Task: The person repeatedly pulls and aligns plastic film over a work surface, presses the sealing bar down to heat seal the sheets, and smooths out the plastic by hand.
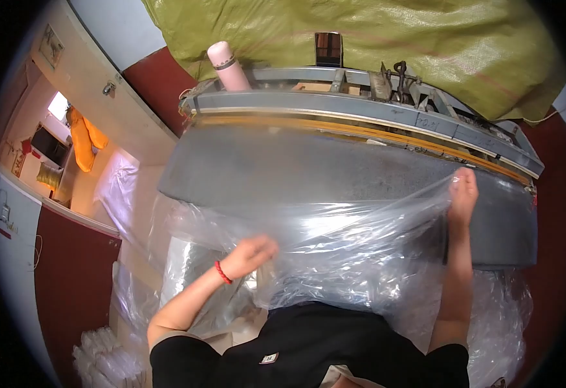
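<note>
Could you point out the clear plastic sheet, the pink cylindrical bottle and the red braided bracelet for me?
Clear, shiny plastic sheet (354,242): head view, on its creased middle.
Pink cylindrical bottle (233,77): head view, on its body below the dark band.
Red braided bracelet (223,273): head view, on its wrist-top strand.

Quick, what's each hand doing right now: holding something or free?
Left hand: fingers bent, near the clear plastic film; whether it grips any cannot be told.
Right hand: closed, holding a raised part of the film.
</note>
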A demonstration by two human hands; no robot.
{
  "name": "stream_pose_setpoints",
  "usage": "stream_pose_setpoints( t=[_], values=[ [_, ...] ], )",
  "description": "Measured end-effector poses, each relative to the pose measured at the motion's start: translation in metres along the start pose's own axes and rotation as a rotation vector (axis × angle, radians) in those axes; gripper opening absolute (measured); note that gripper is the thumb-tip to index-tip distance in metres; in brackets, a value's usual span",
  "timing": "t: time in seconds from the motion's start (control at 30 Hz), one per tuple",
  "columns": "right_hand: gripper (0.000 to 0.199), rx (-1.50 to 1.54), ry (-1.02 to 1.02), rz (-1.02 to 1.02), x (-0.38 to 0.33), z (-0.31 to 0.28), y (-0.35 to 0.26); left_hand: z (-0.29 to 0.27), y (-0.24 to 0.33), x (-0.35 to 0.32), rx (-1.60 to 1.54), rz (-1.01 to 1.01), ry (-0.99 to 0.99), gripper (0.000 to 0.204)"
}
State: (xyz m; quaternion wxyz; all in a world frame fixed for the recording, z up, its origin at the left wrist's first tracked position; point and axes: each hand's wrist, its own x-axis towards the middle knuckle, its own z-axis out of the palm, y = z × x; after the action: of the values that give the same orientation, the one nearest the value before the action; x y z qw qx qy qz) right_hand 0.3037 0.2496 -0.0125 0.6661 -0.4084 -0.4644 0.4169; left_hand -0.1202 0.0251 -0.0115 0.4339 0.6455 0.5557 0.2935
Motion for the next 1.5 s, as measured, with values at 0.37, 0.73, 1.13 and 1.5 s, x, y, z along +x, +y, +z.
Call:
stream_pose_setpoints(
  t=[0.37, 0.73, 1.13, 1.5],
  values=[
    [0.013, -0.542, 0.312, -0.145, 0.032, -0.171, -0.033, -0.036, -0.069, -0.042, 0.501, -0.188, -0.76, 0.022],
    [0.035, -1.284, 0.592, -0.14, 0.068, -0.385, -0.017, -0.274, 0.005, 0.03, 1.054, 0.127, 1.598, 0.026],
    [0.035, -1.569, 0.605, -0.019, 0.064, -0.385, -0.016, -0.281, -0.16, 0.049, 0.848, -0.598, 0.689, 0.072],
    [0.029, -1.028, 0.59, -0.37, 0.067, -0.349, -0.024, -0.052, 0.05, 0.229, 0.074, 0.099, 0.115, 0.018]
  ],
)
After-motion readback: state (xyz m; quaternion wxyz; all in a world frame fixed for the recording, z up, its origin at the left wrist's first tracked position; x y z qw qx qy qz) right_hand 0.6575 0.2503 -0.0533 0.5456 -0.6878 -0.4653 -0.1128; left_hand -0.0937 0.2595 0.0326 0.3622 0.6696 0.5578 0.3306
